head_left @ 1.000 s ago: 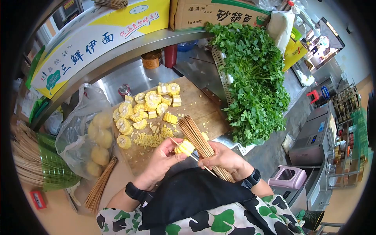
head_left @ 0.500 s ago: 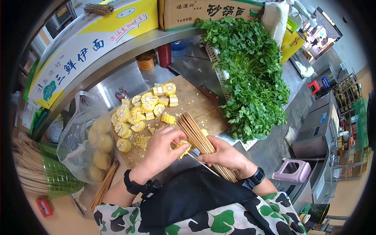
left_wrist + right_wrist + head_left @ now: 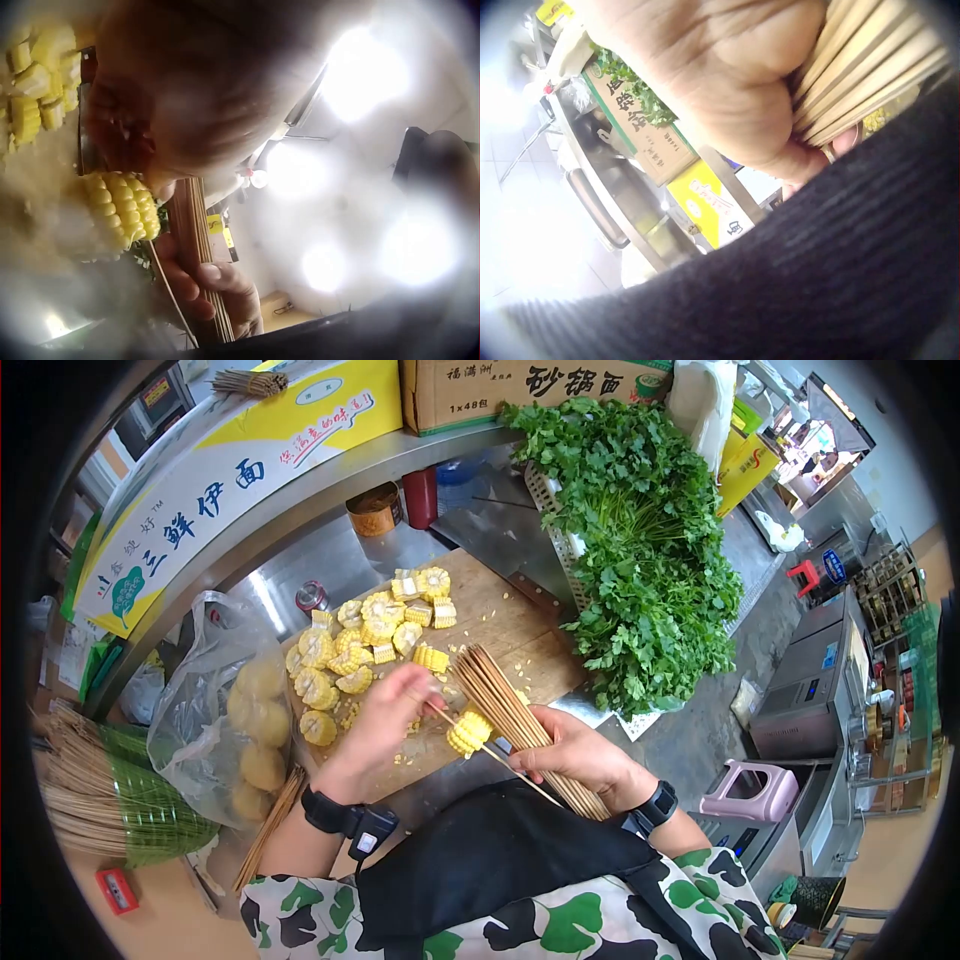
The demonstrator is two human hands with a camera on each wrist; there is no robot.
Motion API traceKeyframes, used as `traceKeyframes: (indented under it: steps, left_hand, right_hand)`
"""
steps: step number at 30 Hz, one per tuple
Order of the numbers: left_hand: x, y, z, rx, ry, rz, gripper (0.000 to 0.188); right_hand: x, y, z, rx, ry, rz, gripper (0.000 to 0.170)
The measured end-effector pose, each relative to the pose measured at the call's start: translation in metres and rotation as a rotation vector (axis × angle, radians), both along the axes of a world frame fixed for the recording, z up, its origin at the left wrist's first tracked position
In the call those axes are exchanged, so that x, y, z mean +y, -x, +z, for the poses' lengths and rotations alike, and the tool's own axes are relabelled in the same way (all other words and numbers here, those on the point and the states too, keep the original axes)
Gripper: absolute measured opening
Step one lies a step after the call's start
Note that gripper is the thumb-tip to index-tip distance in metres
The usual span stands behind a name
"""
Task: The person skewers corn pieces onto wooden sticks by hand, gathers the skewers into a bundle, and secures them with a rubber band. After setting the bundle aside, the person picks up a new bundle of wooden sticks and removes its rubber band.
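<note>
A chunk of corn [image 3: 468, 732] is threaded on a thin bamboo skewer [image 3: 520, 774], whose upper end sticks out beyond it. My right hand [image 3: 580, 762] grips a thick bundle of skewers [image 3: 505, 700], and the corn's skewer passes by its fingertips. My left hand [image 3: 385, 710], blurred, is at the skewer's upper end with its fingers bent; I cannot tell whether it pinches that end. In the left wrist view the corn [image 3: 124, 210] lies just below the left fingers. More corn chunks [image 3: 380, 622] and loose kernels lie on the wooden cutting board [image 3: 510, 635].
Leafy green herbs [image 3: 650, 550] fill a white basket right of the board. A plastic bag [image 3: 195, 690] of round yellowish items stands at left, beside loose skewers [image 3: 272, 830]. A metal shelf with noodle boxes [image 3: 220, 490] runs behind. A red can [image 3: 311, 596] sits near the board.
The left hand first held the corn, then closed over it, and now has drawn away up and left to the skewer's end. The right hand keeps its grip on the bundle.
</note>
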State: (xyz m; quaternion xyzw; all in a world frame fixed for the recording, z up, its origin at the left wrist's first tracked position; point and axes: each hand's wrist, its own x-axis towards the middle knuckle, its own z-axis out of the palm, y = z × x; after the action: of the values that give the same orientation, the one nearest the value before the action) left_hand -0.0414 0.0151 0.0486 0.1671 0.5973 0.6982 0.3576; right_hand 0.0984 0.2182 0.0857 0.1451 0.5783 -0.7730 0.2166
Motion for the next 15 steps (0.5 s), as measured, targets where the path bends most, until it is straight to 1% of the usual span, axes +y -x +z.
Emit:
traceKeyframes:
  steps: [2,3,6,8,9,11,12,13,15]
  left_hand:
    - [-0.008,0.004,0.000,-0.296,-0.161,0.230,0.014]
    - [-0.016,0.008,-0.005,-0.320,-0.174,0.232,0.013]
    - [-0.036,0.010,-0.019,-0.261,-0.029,0.276,0.011]
    - [-0.056,0.018,-0.038,0.040,0.209,0.180,0.011]
    - [-0.060,0.019,-0.037,0.189,0.329,0.131,0.010]
    - [-0.066,0.015,-0.028,0.155,0.366,-0.264,0.013]
    - [-0.065,0.009,-0.019,0.133,0.379,-0.464,0.014]
    - [-0.059,-0.001,-0.010,0.284,0.416,-0.555,0.018]
    - [-0.059,-0.005,-0.022,0.561,0.452,-0.553,0.021]
  right_hand:
    - [0.002,-0.001,0.001,0.001,-0.011,-0.020,0.035]
    - [0.003,-0.002,0.004,-0.002,-0.017,-0.033,0.035]
    - [0.006,-0.003,0.008,-0.013,0.028,-0.087,0.032]
    - [0.008,-0.004,0.006,-0.010,0.085,-0.104,0.029]
    - [0.010,-0.005,0.000,-0.004,0.116,-0.103,0.029]
    - [0.012,-0.005,-0.006,-0.006,0.174,-0.107,0.029]
    - [0.011,-0.004,-0.006,-0.020,0.158,-0.119,0.029]
    - [0.010,-0.003,-0.005,-0.037,0.141,-0.132,0.030]
    - [0.010,-0.001,-0.004,-0.048,0.102,-0.136,0.031]
